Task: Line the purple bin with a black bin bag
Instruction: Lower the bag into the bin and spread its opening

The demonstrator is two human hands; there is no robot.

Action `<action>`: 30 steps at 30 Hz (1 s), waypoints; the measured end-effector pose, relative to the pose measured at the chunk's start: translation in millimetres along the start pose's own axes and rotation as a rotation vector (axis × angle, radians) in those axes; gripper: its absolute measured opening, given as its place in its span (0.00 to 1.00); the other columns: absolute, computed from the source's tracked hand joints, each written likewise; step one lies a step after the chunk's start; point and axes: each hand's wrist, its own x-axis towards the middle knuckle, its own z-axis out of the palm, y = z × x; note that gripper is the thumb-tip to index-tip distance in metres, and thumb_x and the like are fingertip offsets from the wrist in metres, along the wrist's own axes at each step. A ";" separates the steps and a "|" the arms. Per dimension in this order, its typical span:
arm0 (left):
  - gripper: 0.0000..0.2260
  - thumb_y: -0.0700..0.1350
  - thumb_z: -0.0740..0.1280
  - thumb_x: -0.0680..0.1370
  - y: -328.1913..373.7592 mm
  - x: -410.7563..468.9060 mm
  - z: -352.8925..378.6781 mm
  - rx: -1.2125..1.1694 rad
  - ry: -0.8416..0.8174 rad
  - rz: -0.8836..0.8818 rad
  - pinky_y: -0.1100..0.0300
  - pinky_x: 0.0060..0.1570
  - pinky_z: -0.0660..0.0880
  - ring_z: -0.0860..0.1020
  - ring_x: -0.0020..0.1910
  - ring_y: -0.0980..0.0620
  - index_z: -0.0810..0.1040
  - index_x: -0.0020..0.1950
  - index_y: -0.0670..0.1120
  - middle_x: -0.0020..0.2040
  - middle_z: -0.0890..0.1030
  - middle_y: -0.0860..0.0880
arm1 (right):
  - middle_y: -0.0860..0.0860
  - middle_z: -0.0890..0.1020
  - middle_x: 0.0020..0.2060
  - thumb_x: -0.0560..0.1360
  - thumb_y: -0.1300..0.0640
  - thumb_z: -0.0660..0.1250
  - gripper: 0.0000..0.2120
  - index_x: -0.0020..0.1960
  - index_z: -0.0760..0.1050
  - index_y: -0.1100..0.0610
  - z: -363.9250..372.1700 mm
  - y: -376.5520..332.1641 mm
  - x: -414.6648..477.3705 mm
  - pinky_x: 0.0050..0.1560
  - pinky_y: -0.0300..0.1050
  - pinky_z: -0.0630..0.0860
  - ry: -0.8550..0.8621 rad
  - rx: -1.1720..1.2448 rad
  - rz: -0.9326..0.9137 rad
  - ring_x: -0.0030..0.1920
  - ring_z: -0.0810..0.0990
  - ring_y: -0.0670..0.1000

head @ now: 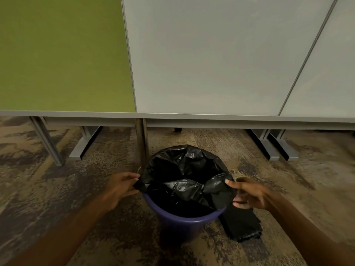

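Bin [178, 222]: standing lower centre, near rim showing bare.
Bag [184, 175]: sitting inside, far edge draping the rim; risking slipping in if released.
Left hand [120, 187]: pinching bag's left edge.
Right hand [247, 194]: pinching right edge; uneven pulling risking tearing.

One head-worn wide-angle view here, looking forward and down from above the purple bin [180, 223], close in. The carpet floor [57, 189] fills the lower half, partition panels [211, 54] the upper.
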 end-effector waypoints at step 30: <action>0.07 0.32 0.59 0.78 -19.1 -58.3 12.5 -0.727 -0.139 -0.522 0.47 0.60 0.70 0.76 0.54 0.42 0.74 0.54 0.36 0.54 0.77 0.34 | 0.57 0.81 0.44 0.78 0.48 0.61 0.15 0.48 0.76 0.60 45.7 56.7 -63.3 0.47 0.49 0.77 0.010 0.690 -0.032 0.45 0.78 0.53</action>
